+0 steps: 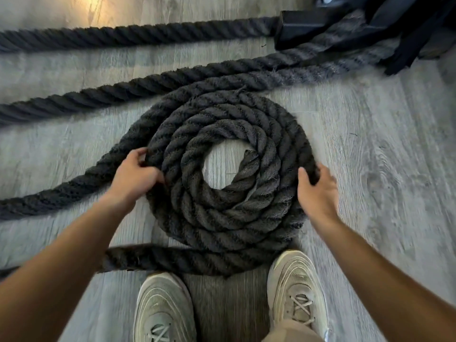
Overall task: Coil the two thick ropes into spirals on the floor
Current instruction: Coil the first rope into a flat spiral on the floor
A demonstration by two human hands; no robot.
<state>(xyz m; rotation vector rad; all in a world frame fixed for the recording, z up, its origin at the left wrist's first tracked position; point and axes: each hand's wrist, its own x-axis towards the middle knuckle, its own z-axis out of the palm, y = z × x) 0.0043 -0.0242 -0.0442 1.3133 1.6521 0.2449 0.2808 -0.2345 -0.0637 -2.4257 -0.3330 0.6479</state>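
Coiled rope: a thick, dark, twisted rope wound flat into a spiral of about four turns on the grey wood-look floor, just beyond the person's shoes; a small bare patch of floor shows at the middle, with the rope's cut end lying at its right edge.
Loose tail of the coil: leaves the near edge of the spiral and runs left along the floor, passing under the left forearm.
Rope on the left: another stretch comes from the far side of the spiral, bends round its left side past the left hand and trails off to the left edge.
Second rope: lies straight and uncoiled across the far floor, well apart from the spiral, reaching a black metal base at far right.
Left hand: at the left rim of the spiral, fingers curled over the outer turn and gripping it.
Right hand: laid against the right rim, fingers fairly straight and slightly spread, thumb up on the outer turn, pressing rather than gripping.
Shoes: two pale trainers, nearest the camera, toes just beside the spiral's near edge.
Black straps: heaped at far right beside the metal base.
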